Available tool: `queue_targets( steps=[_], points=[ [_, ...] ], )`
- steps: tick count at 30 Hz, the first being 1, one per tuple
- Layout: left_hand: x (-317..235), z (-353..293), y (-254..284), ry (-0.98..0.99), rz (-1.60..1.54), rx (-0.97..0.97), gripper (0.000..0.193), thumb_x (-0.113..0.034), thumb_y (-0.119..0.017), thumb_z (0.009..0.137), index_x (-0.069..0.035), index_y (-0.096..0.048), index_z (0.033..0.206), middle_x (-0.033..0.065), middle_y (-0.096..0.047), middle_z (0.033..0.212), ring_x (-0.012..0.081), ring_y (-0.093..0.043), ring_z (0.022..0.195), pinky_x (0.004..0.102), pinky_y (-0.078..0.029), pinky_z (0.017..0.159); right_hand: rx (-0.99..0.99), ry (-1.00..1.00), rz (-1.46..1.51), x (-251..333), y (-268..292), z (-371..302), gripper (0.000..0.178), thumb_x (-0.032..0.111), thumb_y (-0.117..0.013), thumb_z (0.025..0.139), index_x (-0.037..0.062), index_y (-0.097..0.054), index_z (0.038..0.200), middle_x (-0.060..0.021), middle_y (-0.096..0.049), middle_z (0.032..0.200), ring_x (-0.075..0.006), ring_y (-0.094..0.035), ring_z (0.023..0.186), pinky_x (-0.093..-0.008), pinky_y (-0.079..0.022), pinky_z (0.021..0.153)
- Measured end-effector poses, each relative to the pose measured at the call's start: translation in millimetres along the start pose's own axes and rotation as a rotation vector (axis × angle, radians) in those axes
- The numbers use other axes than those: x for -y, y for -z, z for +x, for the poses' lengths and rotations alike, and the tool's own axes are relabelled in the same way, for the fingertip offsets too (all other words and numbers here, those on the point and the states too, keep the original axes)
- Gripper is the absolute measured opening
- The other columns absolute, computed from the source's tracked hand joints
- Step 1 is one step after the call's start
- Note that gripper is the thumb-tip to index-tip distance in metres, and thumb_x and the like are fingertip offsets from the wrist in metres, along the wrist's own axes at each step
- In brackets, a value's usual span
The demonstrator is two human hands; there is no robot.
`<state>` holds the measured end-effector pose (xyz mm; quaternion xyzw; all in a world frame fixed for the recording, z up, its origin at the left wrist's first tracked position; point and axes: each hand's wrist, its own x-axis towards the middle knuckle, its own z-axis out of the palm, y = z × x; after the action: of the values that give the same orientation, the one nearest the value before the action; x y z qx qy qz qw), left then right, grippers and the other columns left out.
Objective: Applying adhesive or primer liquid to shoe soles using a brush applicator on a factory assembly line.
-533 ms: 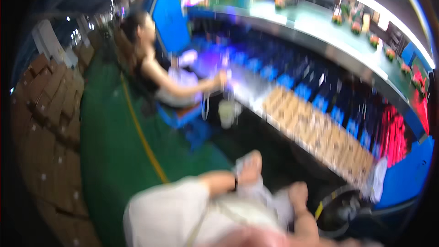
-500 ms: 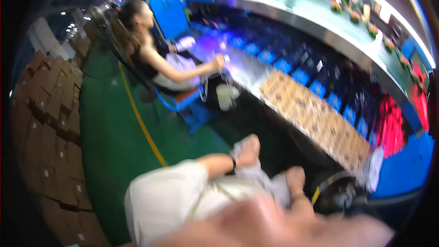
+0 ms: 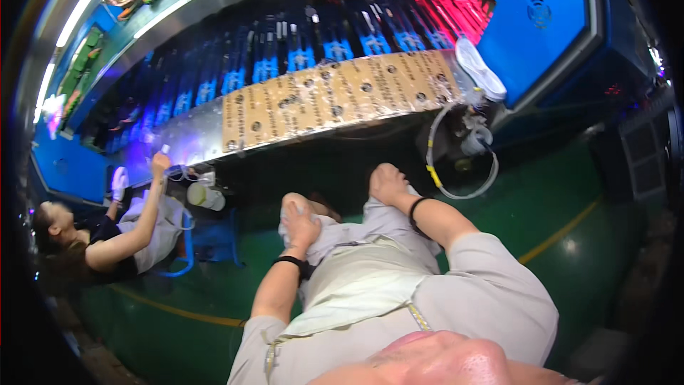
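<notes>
Hands (image 3: 303,227) on legs (image 3: 389,221), tan sheet (image 3: 335,105), white shoe (image 3: 480,71)

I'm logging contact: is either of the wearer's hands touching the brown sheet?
No, the left hand and the right hand rest on the wearer's legs, apart from the brown sheet.

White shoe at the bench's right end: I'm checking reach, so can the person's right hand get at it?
Probably yes, with a lean: the right hand looks empty and nothing covers the white shoe, though a looped tube hangs nearby.
</notes>
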<state>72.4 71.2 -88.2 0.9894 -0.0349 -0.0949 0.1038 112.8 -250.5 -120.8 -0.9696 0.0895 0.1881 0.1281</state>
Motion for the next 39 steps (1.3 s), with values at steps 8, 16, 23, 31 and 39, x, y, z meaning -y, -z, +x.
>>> queue_targets(
  steps=[8, 16, 23, 31, 39],
  points=[
    [-4, -5, 2, 0.021, -0.016, 0.041, 0.061, -0.037, -0.071, 0.082, -0.009, -0.061, 0.135, 0.0268, -0.027, 0.157, 0.0434, -0.022, 0.148, 0.0654, -0.027, 0.113, 0.068, -0.041, -0.062, 6, 12, -9, 0.088, 0.052, -0.066, 0.085, 0.0197, -0.027, 0.157, -0.0342, -0.029, 0.153, -0.0552, -0.039, 0.134, -0.0665, -0.040, 0.102],
    [-4, -11, 9, 0.046, -0.025, 0.041, 0.062, -0.038, -0.072, 0.081, -0.009, -0.061, 0.135, 0.0266, -0.028, 0.157, 0.0423, -0.020, 0.149, 0.0656, -0.027, 0.113, 0.086, -0.017, -0.043, 7, 13, -10, 0.086, 0.050, -0.067, 0.085, 0.0214, -0.028, 0.156, -0.0323, -0.026, 0.154, -0.0536, -0.040, 0.133, -0.0653, -0.042, 0.101],
    [1, -10, 6, 0.021, -0.087, 0.039, 0.062, -0.036, -0.072, 0.081, -0.009, -0.061, 0.135, 0.0266, -0.029, 0.156, 0.0425, -0.019, 0.149, 0.0667, -0.027, 0.113, 0.123, -0.036, -0.050, 8, 17, -8, 0.090, 0.052, -0.066, 0.085, 0.0206, -0.024, 0.158, -0.0315, -0.024, 0.156, -0.0542, -0.036, 0.137, -0.0661, -0.039, 0.104],
    [4, -14, 14, -0.001, -0.081, 0.050, 0.065, -0.036, -0.072, 0.081, -0.008, -0.059, 0.138, 0.0281, -0.030, 0.156, 0.0442, -0.021, 0.149, 0.0670, -0.026, 0.113, 0.136, -0.049, -0.066, 16, 23, -10, 0.091, 0.049, -0.066, 0.085, 0.0216, -0.021, 0.159, -0.0302, -0.025, 0.155, -0.0541, -0.037, 0.136, -0.0642, -0.040, 0.105],
    [6, -14, -2, 0.051, -0.112, 0.036, 0.052, -0.030, -0.062, 0.086, -0.010, -0.064, 0.134, 0.0309, -0.034, 0.152, 0.0496, -0.030, 0.143, 0.0596, -0.026, 0.116, -0.026, -0.070, 0.102, 37, 44, -31, 0.052, 0.044, -0.048, 0.095, 0.0067, -0.059, 0.130, -0.0314, -0.059, 0.131, -0.0514, -0.055, 0.125, -0.0562, -0.047, 0.106]
  ],
)
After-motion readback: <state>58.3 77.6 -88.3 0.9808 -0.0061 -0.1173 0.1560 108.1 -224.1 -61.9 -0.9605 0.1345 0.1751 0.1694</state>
